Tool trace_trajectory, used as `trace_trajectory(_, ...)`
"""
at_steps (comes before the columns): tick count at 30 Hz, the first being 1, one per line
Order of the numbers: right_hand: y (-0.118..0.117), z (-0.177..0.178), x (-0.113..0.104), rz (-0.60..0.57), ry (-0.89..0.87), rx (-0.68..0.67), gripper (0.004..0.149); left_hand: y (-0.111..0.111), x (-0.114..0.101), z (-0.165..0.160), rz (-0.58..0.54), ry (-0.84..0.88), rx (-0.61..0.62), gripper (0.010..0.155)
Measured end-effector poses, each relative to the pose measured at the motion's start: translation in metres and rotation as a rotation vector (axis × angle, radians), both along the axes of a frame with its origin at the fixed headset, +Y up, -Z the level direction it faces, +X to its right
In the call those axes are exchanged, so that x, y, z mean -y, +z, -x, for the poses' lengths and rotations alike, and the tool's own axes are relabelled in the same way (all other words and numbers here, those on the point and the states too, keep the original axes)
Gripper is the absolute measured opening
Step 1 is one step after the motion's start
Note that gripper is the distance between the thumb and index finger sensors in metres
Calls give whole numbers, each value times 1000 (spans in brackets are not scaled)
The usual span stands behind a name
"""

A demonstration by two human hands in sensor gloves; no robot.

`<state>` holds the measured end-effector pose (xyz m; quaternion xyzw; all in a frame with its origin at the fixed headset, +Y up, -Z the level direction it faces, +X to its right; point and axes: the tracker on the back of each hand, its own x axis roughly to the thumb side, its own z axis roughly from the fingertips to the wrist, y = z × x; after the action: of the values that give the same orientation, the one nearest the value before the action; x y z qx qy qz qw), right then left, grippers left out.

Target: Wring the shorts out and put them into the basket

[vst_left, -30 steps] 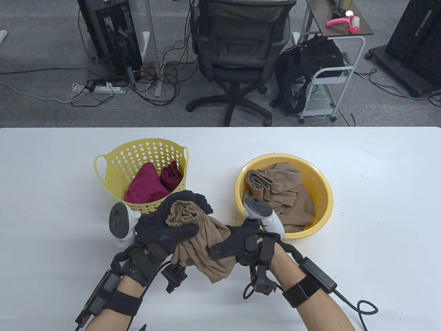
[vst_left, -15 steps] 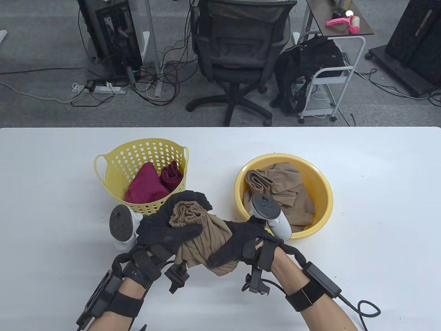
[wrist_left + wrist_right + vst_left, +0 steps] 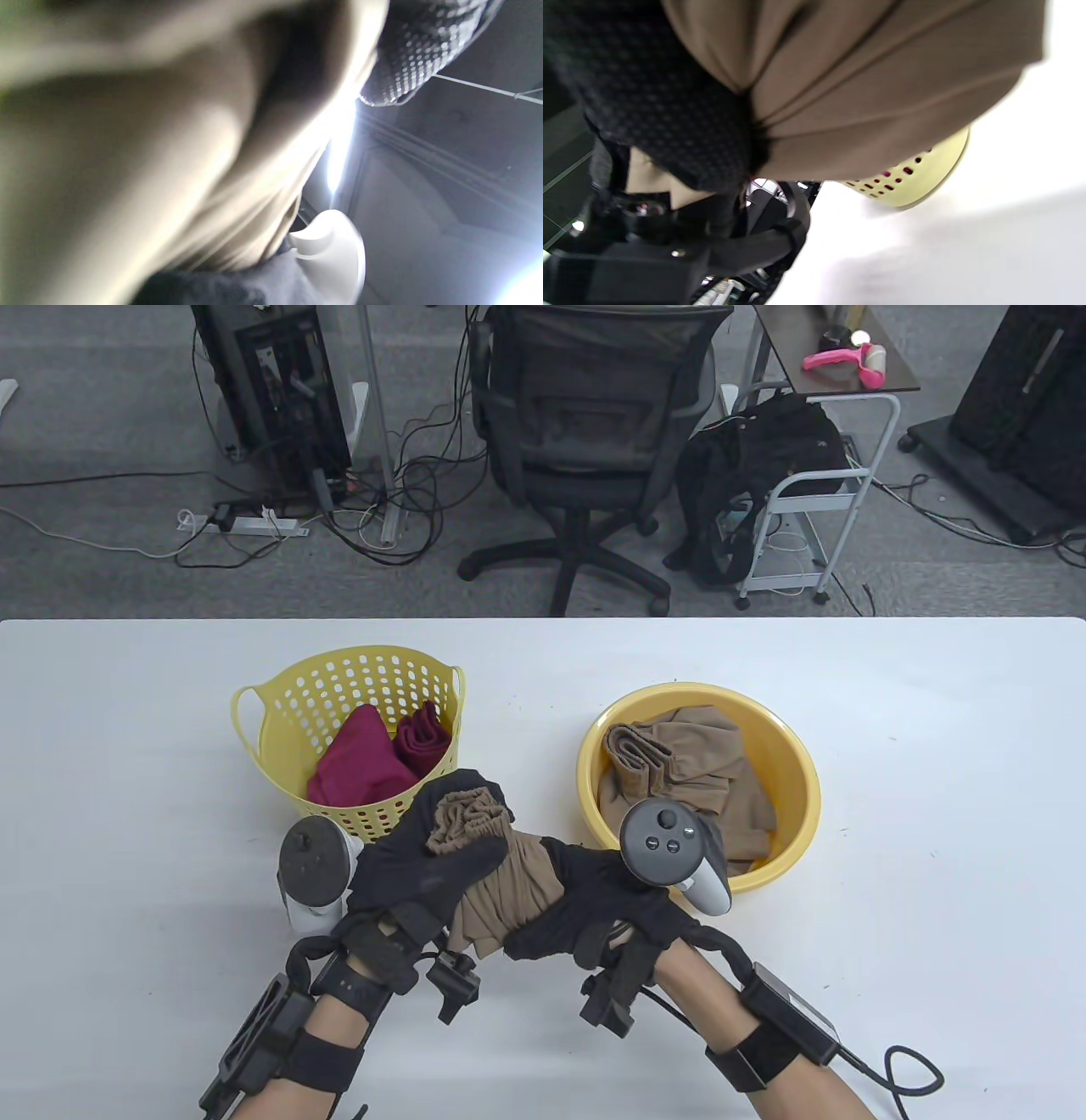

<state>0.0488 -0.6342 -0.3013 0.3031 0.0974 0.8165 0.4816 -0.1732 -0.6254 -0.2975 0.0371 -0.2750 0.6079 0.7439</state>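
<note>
Left hand [image 3: 416,874] and right hand [image 3: 594,912] clenched the bunched shorts [image 3: 501,891] above bare table [image 3: 933,814], between basket [image 3: 280,704] and basin [image 3: 797,780].

A black dotted-fabric gloved hand [image 3: 670,110] grips bunched tan-brown cloth shorts [image 3: 865,89]. Beyond them sits a pale yellow perforated plastic basket [image 3: 916,178] on the white table [image 3: 967,254].

A: Both hands, left hand [image 3: 416,874] and right hand [image 3: 594,903], in black knit sensor gloves; dotted weave visible in the wrist views.

B: Trackers: white shells, dark grey round faces; three buttons on the right tracker [image 3: 670,848].

A: Black straps, boxy modules, coiled black cable [image 3: 912,1069] at right forearm. Forearms bare.
</note>
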Motion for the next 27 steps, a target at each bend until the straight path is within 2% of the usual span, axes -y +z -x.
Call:
trace_trajectory(9,12,1,-7,-278,210,131,72,1,4,-8,22,-170,-114,73)
trace_trajectory(19,27,4,-14,-548,383,277,69,2,9,-14,54,-273,-203,72)
trace_trajectory(27,36,10,-16,-732,489,306,68,2,12,-17,110,-347,-255,70)
